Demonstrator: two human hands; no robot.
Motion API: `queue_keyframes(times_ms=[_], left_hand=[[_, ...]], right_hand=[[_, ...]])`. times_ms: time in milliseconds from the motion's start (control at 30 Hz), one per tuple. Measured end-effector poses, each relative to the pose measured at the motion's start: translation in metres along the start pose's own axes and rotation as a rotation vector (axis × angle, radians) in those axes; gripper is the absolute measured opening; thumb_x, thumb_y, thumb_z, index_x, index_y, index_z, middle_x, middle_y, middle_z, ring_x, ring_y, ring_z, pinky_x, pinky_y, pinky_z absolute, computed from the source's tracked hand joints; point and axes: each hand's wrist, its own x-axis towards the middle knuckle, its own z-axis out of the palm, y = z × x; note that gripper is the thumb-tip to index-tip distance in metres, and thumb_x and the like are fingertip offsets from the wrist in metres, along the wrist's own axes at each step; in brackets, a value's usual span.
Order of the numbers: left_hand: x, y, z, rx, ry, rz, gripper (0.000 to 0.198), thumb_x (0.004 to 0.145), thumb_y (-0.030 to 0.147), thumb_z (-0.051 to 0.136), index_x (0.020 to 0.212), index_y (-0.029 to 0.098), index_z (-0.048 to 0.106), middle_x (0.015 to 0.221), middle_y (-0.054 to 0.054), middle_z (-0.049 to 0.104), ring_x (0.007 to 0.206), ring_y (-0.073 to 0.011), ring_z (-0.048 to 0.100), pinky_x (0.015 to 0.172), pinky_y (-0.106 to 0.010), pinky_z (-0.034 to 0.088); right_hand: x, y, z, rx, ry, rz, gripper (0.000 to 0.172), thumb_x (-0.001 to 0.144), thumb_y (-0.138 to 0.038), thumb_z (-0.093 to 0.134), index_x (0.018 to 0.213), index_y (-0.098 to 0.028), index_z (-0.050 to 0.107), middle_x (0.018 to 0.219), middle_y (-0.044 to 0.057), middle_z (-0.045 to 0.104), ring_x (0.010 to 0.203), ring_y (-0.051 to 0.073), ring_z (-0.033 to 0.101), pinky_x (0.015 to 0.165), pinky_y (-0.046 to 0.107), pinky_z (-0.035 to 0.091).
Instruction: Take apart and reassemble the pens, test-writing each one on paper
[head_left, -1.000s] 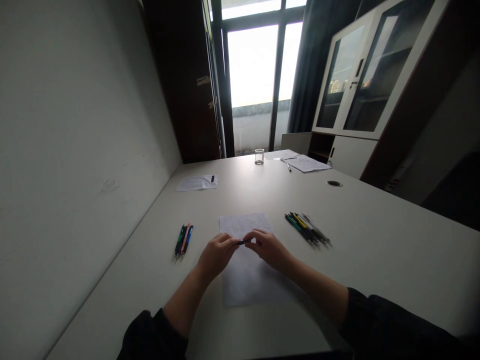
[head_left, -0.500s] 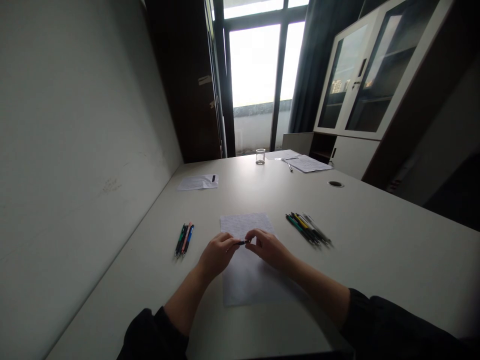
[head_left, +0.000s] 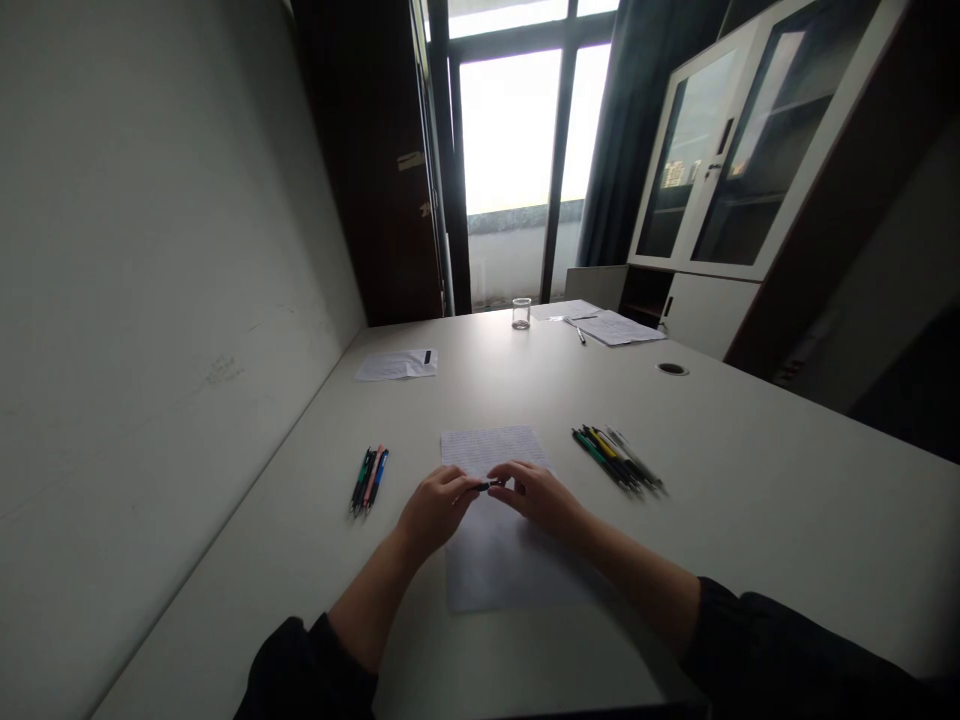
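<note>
My left hand (head_left: pixel 439 505) is closed on a dark pen (head_left: pixel 482 487), held nearly level above a sheet of paper (head_left: pixel 495 575). Fingers hide most of the pen's length. At the pen's right end, my right hand (head_left: pixel 536 495) pinches the tip with thumb and forefinger; whether a separate part sits there is too small to tell. Writing covers the sheet's far portion, while its near portion looks blank. Left of my hands lies a small group of pens (head_left: pixel 368 480), green, pink and blue among them. To the right is a larger group of pens (head_left: pixel 615 460) in green, yellow, black and clear.
A clear glass cup (head_left: pixel 521 314) stands near the table's far edge. Beside it lie papers (head_left: pixel 619 327) with a pen (head_left: pixel 580 337). Another sheet (head_left: pixel 397 365) rests at the far left. A round cable hole (head_left: pixel 672 369) is on the right; a wall (head_left: pixel 187 350) borders the left.
My right fingertips have shifted very slightly at the pen's end. Otherwise both hands and the things on the table stay where they were.
</note>
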Motion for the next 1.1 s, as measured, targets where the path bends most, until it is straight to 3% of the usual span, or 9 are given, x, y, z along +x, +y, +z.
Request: queue_keyframes(times_ms=[133,333,833,1100], left_hand=[[0.0,-0.001,0.001,-0.001,0.003,-0.002,0.02,0.094,0.022,0.056,0.11,0.026,0.067,0.094,-0.005,0.066,0.088,-0.0201,0.062,0.079,-0.034,0.051],[-0.002,-0.003,0.003,0.0,-0.008,-0.02,0.021,0.094,0.021,0.055,0.112,0.026,0.066,0.095,-0.005,0.066,0.088,-0.0194,0.063,0.079,-0.033,0.052],[-0.003,-0.005,0.002,0.051,-0.016,-0.041,0.045,0.09,0.009,0.054,0.13,0.031,0.055,0.097,-0.003,0.058,0.083,-0.0146,0.059,0.076,-0.026,0.051],[-0.003,-0.011,0.002,0.128,0.047,-0.13,0.041,0.091,0.007,0.049,0.126,0.027,0.055,0.103,-0.004,0.057,0.087,-0.0164,0.058,0.077,-0.027,0.05]], right_hand=[[0.001,0.0,-0.001,-0.001,0.002,-0.038,0.016,0.093,-0.031,0.058,0.089,-0.022,0.07,0.084,0.003,0.07,0.076,0.017,0.062,0.071,0.027,0.045],[0.001,-0.002,-0.002,0.023,0.059,-0.023,0.009,0.09,-0.026,0.061,0.092,-0.023,0.069,0.089,0.003,0.07,0.078,0.016,0.063,0.071,0.026,0.046],[0.001,0.001,-0.002,0.053,0.106,0.031,0.01,0.091,-0.026,0.059,0.095,-0.02,0.067,0.089,0.002,0.067,0.056,0.01,0.059,0.063,0.024,0.048],[0.003,0.003,0.0,-0.054,0.025,-0.035,0.009,0.092,-0.023,0.059,0.094,-0.021,0.068,0.094,0.003,0.069,0.08,0.016,0.065,0.075,0.026,0.049]])
